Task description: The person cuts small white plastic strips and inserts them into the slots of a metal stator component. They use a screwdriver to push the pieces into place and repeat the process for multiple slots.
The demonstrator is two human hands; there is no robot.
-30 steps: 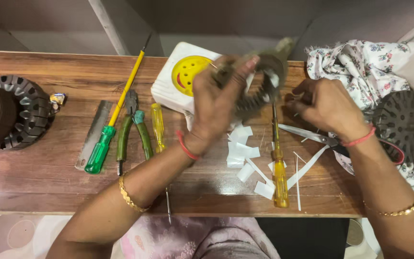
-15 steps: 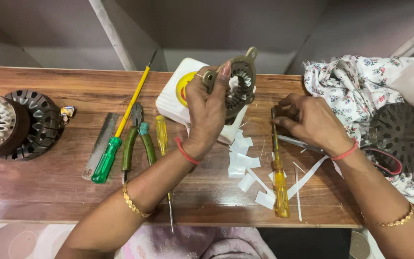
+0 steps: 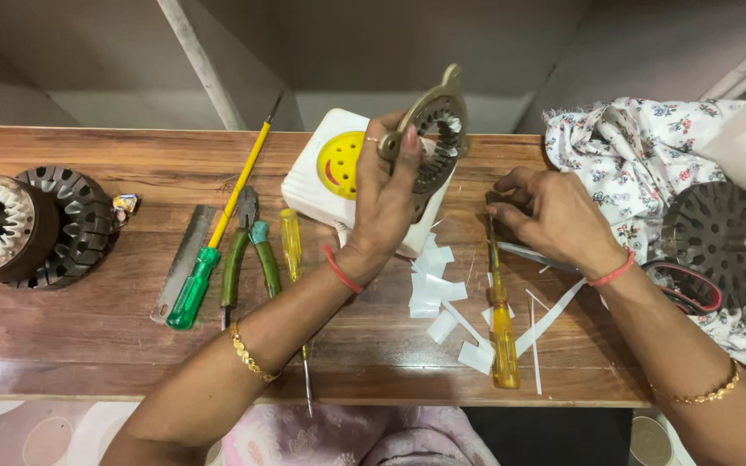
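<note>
Seen from above, a person sits at a long wooden workbench (image 3: 71, 345). The left hand (image 3: 388, 194) is raised above the bench, fingers closed firmly around the lower edge of a small motor stator (image 3: 436, 138), a ring of dull brass-coloured metal with a mounting tab at its top and pale windings or lining inside its slots; it is tilted on edge, likely so the slots face the person for inspection. The right hand (image 3: 550, 216) rests on the bench just right of the stator, fingers curled down onto the tip end of a yellow-handled screwdriver (image 3: 501, 324); whether it actually grips it cannot be told. Below the stator lie cut white paper strips (image 3: 442, 298), close at hand. Behind it sits a white box with a yellow disc (image 3: 330, 177). Left of the stator lie green pliers (image 3: 248, 250), a green-handled screwdriver (image 3: 209, 263) and a metal file (image 3: 181, 263).
</note>
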